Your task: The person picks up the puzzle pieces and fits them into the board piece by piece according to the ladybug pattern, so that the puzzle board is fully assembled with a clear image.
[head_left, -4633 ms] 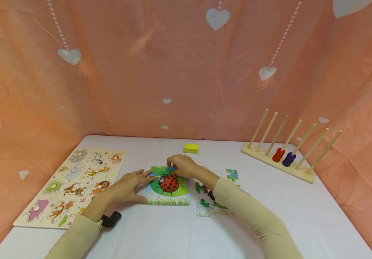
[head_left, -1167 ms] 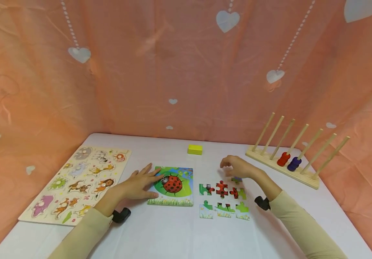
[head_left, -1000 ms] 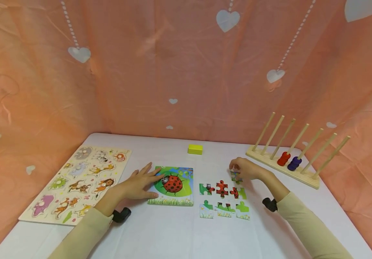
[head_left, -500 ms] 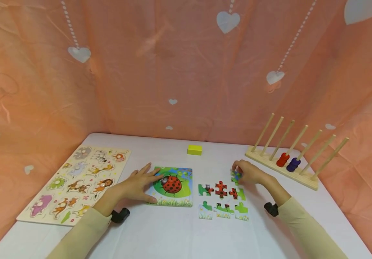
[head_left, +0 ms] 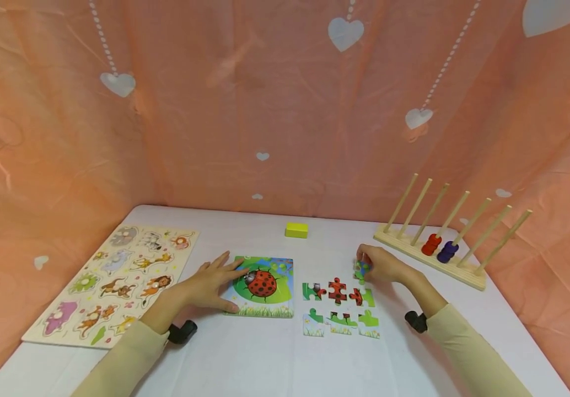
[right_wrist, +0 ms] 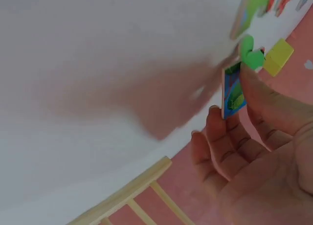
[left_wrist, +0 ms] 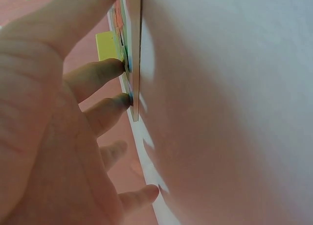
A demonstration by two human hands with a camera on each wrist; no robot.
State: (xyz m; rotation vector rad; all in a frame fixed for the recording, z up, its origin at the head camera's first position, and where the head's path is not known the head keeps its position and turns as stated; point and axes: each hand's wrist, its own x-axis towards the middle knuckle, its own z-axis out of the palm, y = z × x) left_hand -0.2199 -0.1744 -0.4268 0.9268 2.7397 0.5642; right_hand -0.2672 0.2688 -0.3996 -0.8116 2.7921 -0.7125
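My left hand rests at the left side of the square ladybug puzzle board, fingers spread, some fingertips on its picture. In the left wrist view the index and middle fingertips touch the board's edge. To the right of the board, my right hand pinches a blue and green puzzle piece between thumb and fingers; the right wrist view shows the piece tilted up against the thumb. Below it lie two rows of loose puzzle pieces, among them a red spotted piece and a grass piece.
A wooden animal peg puzzle lies at the left. A yellow block sits at the back. At the back right stands a wooden peg rack with red rings and purple rings. A pink curtain hangs behind.
My right hand has left the board, moved right to the loose pieces and taken hold of the blue and green puzzle piece. My left hand has stayed at the board's left side.
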